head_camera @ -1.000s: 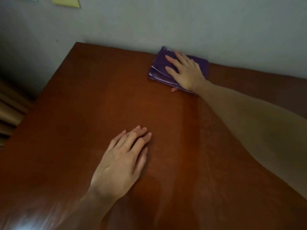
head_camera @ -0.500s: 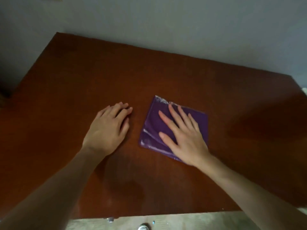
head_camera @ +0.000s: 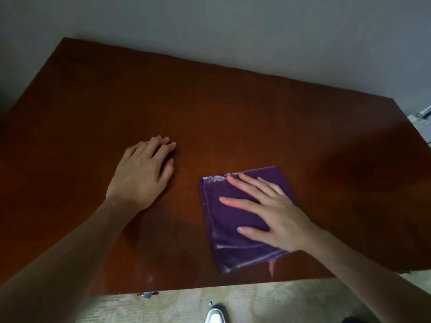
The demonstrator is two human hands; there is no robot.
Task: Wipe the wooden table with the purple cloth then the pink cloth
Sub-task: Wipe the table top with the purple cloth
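A folded purple cloth (head_camera: 233, 220) lies flat on the reddish-brown wooden table (head_camera: 210, 108), near its front edge and right of centre. My right hand (head_camera: 268, 210) presses on top of it, palm down with fingers spread. A small pink strip (head_camera: 271, 266) sticks out from under the cloth's near edge. My left hand (head_camera: 142, 171) rests palm down on the bare wood to the left of the cloth, holding nothing. No separate pink cloth is in view.
The table's far edge meets a grey wall (head_camera: 233, 31). Pale flooring (head_camera: 256, 304) shows below the table's near edge, with a white shoe tip (head_camera: 215, 317) and a small metal fitting (head_camera: 147, 294). A pale object (head_camera: 423, 115) sits beyond the right corner.
My right hand has pulled the purple cloth from the far edge by the wall toward the near edge, then slightly right. The view has tilted down. My left hand stays flat on the wood.
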